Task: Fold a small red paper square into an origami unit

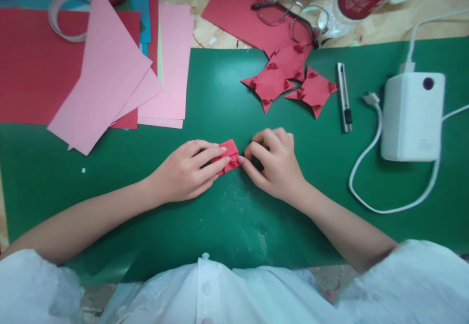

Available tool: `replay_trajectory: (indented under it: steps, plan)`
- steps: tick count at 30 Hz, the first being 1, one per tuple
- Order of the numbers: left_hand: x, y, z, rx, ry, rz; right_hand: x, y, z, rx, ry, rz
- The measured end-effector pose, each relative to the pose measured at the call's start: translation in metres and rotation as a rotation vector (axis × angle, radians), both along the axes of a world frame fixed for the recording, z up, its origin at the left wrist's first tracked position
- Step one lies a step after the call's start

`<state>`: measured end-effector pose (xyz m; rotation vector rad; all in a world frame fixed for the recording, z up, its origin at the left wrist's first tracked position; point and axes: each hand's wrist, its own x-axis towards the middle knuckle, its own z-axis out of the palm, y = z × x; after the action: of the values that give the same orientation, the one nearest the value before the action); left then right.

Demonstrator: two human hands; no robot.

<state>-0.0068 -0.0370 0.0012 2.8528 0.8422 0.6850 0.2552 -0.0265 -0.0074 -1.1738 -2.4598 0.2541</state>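
**Small red fold pinned between both hands, mid-crease**

Red paper piece (227,156) on green mat (220,94), centre of view, near the body edge of the mat. Already folded down small; layers visible on top, exact fold pattern too small to read.

Left hand (186,170): flat-ish, fingers extended over the left part of the piece, fingertips pressing it onto the mat. Holding by pressure, not a pinch.

Right hand (273,160): fingers curled narrow, tips meeting the right edge of the piece; appears to nip or press that edge. Whether thumb is under the paper: cannot tell.

Step in hand (judged): setting or sharpening a crease on a small folded unit. Three finished-looking red folded units (289,82) well apart at upper right suggest the same pattern repeated.

Next move (judged): calls for steady hold-down from the left while the right runs along the edge; small size leaves little room, so slip or skewed crease is the risk.

Orientation: long axis roughly left-right, tilted slightly, right end nearer the body; upper corner points away from the body, between the two hands.

Nearby: knife (344,97), pink sheets (110,75), charger (412,116), glasses (289,13).
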Motion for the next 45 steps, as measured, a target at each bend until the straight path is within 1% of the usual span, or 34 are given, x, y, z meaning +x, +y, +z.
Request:
replay_trajectory:
  steps: [3, 8, 13, 18, 24, 35, 41, 45]
  plan:
    - [0.0000, 0.0000, -0.0002, 0.002, 0.000, 0.000, -0.0004, 0.0003, -0.0001, 0.022, 0.011, 0.006]
    - [0.0001, 0.0000, 0.0001, -0.001, -0.009, -0.002, -0.0004, 0.0001, 0.0002, -0.028, -0.026, -0.015]
    - [-0.0002, 0.0001, -0.0004, 0.001, -0.009, -0.004, -0.0005, -0.0002, 0.0009, 0.002, -0.005, -0.005]
    - [0.0000, 0.0000, -0.0007, -0.002, -0.001, 0.004, -0.0004, 0.0000, 0.0004, -0.025, -0.006, -0.007]
    - [0.0001, 0.0003, 0.0002, 0.006, -0.007, -0.003, -0.0004, 0.0002, -0.0002, -0.004, -0.003, -0.010]
    - [-0.0001, -0.0001, -0.0002, 0.000, -0.001, -0.002, 0.0006, 0.0006, 0.0005, -0.072, -0.035, -0.013]
    - [-0.0002, 0.0002, 0.0006, 0.000, 0.000, -0.006, 0.0012, 0.0006, 0.0005, -0.052, -0.032, -0.004]
    - [-0.0002, 0.0004, 0.0013, 0.000, -0.003, -0.008, 0.0020, 0.0010, 0.0010, -0.073, -0.042, -0.002]
